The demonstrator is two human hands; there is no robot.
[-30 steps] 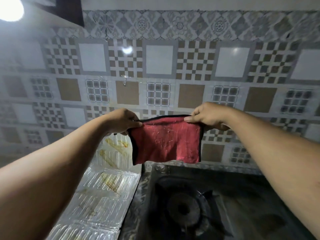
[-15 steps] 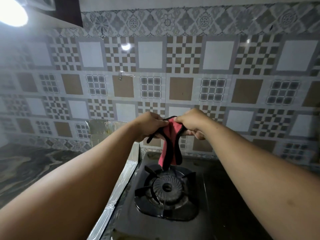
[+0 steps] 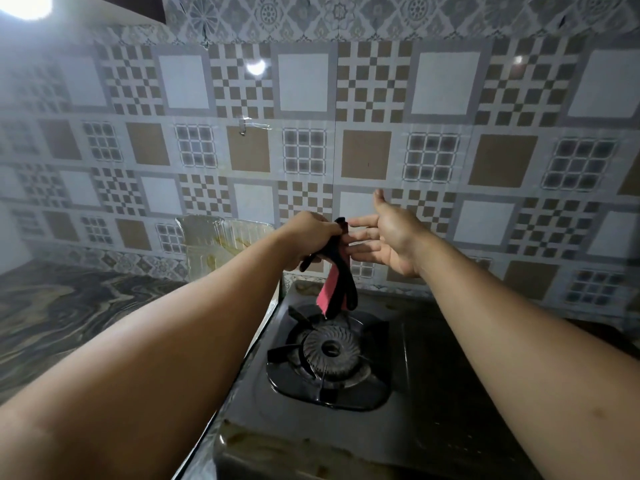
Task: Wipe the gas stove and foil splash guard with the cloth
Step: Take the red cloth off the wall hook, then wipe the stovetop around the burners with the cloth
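My left hand (image 3: 308, 239) grips a red cloth (image 3: 334, 282) with black edging, bunched and hanging down over the back of the black gas stove (image 3: 433, 393). Just to the right of it, my right hand (image 3: 391, 237) is spread with straight fingers, palm facing left; its fingertips touch the top of the cloth. The burner (image 3: 330, 349) sits below the cloth's hanging end. The foil splash guard (image 3: 221, 244) stands to the left of the stove, stained yellow, and is partly hidden behind my left forearm.
A patterned tiled wall (image 3: 374, 157) runs behind the stove. A dark marbled counter (image 3: 69, 323) lies to the left of the foil guard. A bright lamp (image 3: 24, 5) glares at the top left corner.
One second ago both hands held the cloth stretched flat. They brought it together and bunched it. My right hand has now let go and opened, while my left hand keeps the cloth.
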